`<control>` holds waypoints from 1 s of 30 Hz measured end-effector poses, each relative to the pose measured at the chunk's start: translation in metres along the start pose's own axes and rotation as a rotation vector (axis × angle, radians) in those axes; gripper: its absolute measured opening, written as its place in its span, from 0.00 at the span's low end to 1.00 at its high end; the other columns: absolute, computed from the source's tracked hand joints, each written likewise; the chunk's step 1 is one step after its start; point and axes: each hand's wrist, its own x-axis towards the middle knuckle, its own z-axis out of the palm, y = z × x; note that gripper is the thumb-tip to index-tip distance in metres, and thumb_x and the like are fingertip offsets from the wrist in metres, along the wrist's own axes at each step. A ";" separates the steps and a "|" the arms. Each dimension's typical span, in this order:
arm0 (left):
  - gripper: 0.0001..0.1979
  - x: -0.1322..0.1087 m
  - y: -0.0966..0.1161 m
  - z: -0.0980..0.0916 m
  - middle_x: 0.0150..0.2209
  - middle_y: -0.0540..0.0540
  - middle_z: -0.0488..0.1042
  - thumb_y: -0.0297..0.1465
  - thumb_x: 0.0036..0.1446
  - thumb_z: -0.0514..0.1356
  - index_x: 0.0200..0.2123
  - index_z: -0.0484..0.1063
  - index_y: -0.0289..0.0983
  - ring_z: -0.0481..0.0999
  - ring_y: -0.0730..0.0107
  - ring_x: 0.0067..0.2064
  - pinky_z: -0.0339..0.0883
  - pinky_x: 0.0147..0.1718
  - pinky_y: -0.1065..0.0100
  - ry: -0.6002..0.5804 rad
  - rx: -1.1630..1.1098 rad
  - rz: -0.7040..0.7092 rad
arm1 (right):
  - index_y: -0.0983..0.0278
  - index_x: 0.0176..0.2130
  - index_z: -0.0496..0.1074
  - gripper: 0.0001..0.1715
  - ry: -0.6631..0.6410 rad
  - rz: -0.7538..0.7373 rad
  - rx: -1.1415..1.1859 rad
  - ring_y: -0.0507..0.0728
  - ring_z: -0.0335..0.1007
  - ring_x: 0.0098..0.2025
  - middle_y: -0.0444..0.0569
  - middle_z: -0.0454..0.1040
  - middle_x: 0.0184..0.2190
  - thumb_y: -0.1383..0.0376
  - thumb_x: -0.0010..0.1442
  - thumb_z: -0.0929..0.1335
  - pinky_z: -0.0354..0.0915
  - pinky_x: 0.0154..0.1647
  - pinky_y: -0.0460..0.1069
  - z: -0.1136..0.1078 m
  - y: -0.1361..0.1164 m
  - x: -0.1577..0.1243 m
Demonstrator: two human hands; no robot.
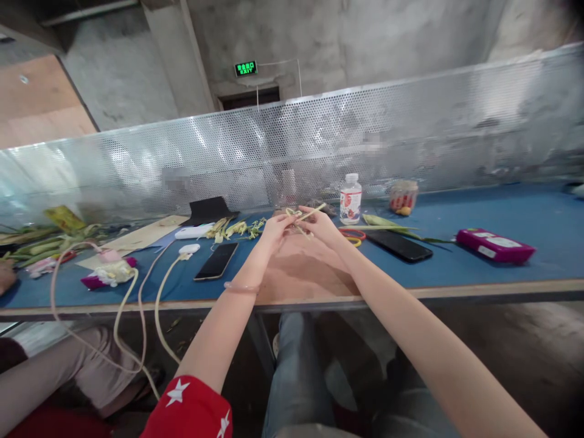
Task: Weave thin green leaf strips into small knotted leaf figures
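Both my hands meet over the blue table, above a brown sheet. My left hand and my right hand pinch pale yellow-green leaf strips between their fingers. One strip sticks out up and to the right. A thin bracelet circles my left wrist. More cut leaf strips lie just left of my hands. Rubber bands lie right of my right hand.
A black phone lies at the left, another at the right. A white bottle, a jar, a green leaf and a pink case sit to the right. Cables hang off the front edge. A perforated metal screen backs the table. Another person's leg shows at lower left.
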 end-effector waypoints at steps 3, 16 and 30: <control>0.13 0.006 -0.003 -0.005 0.22 0.50 0.72 0.36 0.40 0.68 0.28 0.75 0.34 0.68 0.77 0.23 0.56 0.21 0.75 0.113 0.035 0.037 | 0.69 0.58 0.58 0.36 0.038 0.034 -0.053 0.49 0.64 0.24 0.46 0.74 0.28 0.64 0.52 0.69 0.62 0.22 0.43 0.000 0.006 0.001; 0.13 0.020 -0.020 -0.017 0.19 0.51 0.68 0.35 0.39 0.68 0.23 0.71 0.33 0.62 0.81 0.19 0.57 0.19 0.75 0.255 0.059 0.060 | 0.68 0.51 0.67 0.30 -0.019 -0.115 -0.422 0.52 0.64 0.32 0.48 0.71 0.33 0.63 0.48 0.71 0.64 0.36 0.48 0.001 0.010 0.001; 0.12 0.006 -0.011 -0.009 0.22 0.48 0.73 0.35 0.38 0.68 0.24 0.73 0.33 0.72 0.74 0.25 0.63 0.25 0.73 0.159 0.061 0.000 | 0.65 0.36 0.74 0.16 0.110 -0.242 -0.565 0.54 0.67 0.33 0.49 0.75 0.33 0.58 0.61 0.61 0.60 0.35 0.46 0.020 0.005 -0.005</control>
